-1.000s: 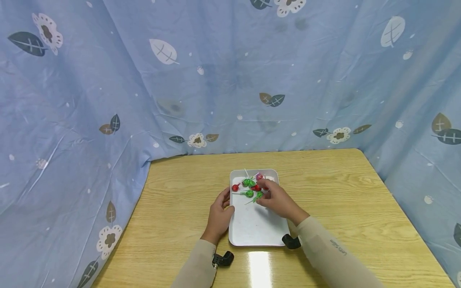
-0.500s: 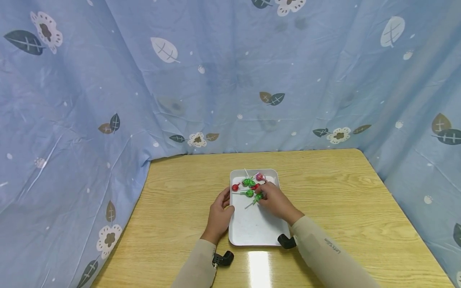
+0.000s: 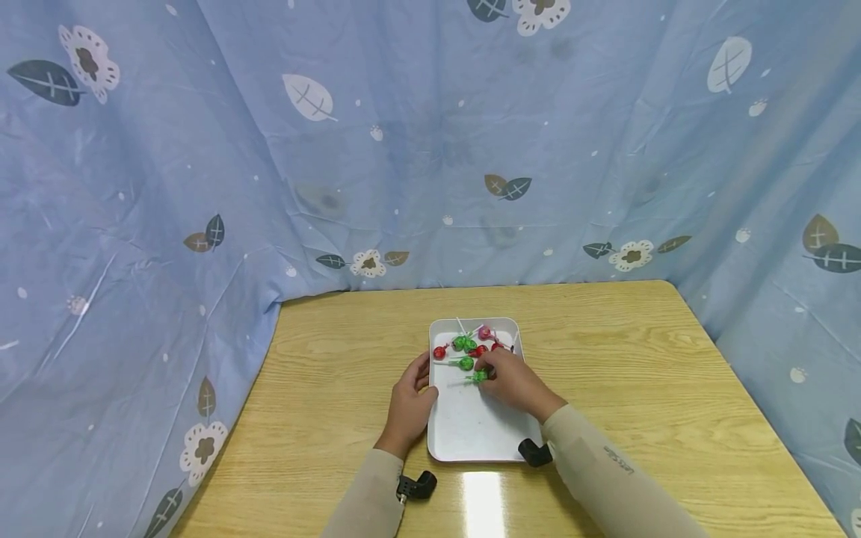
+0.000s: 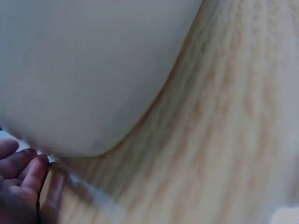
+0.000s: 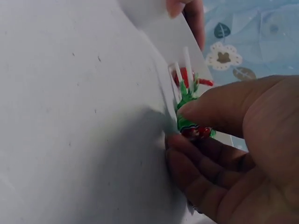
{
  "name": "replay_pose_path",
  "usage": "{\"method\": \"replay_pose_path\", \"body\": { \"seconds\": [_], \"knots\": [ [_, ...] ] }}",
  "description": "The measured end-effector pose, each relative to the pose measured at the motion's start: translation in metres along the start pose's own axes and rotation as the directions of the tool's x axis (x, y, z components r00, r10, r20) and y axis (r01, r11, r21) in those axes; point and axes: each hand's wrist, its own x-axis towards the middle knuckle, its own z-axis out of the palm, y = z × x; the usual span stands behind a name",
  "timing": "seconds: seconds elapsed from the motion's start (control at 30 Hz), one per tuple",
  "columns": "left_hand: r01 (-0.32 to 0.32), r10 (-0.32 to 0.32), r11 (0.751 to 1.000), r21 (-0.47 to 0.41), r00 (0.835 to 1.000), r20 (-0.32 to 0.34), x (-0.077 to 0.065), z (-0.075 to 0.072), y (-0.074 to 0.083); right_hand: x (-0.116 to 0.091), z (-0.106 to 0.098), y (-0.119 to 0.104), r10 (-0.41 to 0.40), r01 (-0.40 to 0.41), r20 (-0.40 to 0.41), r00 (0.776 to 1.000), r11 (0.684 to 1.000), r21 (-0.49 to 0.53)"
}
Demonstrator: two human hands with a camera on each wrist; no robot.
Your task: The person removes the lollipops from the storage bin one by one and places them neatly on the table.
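A white rectangular tray (image 3: 474, 430) lies on the wooden table with several wrapped lollipops in its far half. My left hand (image 3: 409, 402) holds the tray's left side, thumb lapping the rim and fingers along the outside. Over the tray, my right hand (image 3: 516, 382) pinches a green lollipop (image 3: 480, 376) by its wrapped head between thumb and fingers; its stick points left. Just beyond lies another green lollipop (image 3: 466, 363), with a red one (image 3: 439, 352) near the left wall. In the right wrist view, the pinched green wrapper (image 5: 183, 122) sits close to the tray floor.
More green lollipops (image 3: 464, 343), a pink one (image 3: 485, 332) and red ones (image 3: 479, 350) lie at the tray's far end. Blue patterned curtain (image 3: 430, 149) surrounds the wooden table (image 3: 605, 359) at the back and sides.
My right hand has closed on the green lollipop and drawn it slightly nearer, turning its stick from slanting down-left to pointing left. The left hand keeps its place on the tray.
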Motion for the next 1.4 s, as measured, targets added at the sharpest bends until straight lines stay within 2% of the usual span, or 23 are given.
{"method": "replay_pose_path", "body": {
  "seconds": [0.37, 0.63, 1.03, 1.2, 1.4],
  "knots": [
    [-0.032, 0.032, 0.999, -0.001, 0.999, 0.003, 0.0, 0.001, 0.001, -0.001, -0.008, 0.01, -0.03, 0.033, -0.03, 0.999, 0.993, 0.111],
    [-0.027, 0.027, 1.0, 0.014, 1.0, -0.002, 0.0, 0.001, 0.001, -0.002, -0.016, 0.011, -0.043, 0.051, -0.065, 0.997, 0.992, 0.113],
    [-0.039, 0.039, 0.999, -0.007, 0.999, 0.0, 0.0, 0.001, -0.002, -0.007, -0.033, 0.02, -0.022, 0.048, -0.21, 0.977, 0.992, 0.119],
    [-0.045, 0.045, 0.999, -0.019, 0.999, 0.0, 0.0, 0.001, -0.003, -0.009, -0.041, 0.025, -0.013, 0.041, -0.23, 0.973, 0.992, 0.117],
    [-0.039, 0.039, 0.999, 0.009, 0.999, 0.003, -0.001, 0.001, -0.001, -0.013, -0.05, 0.036, 0.009, 0.027, -0.25, 0.968, 0.989, 0.142]
  ]
}}
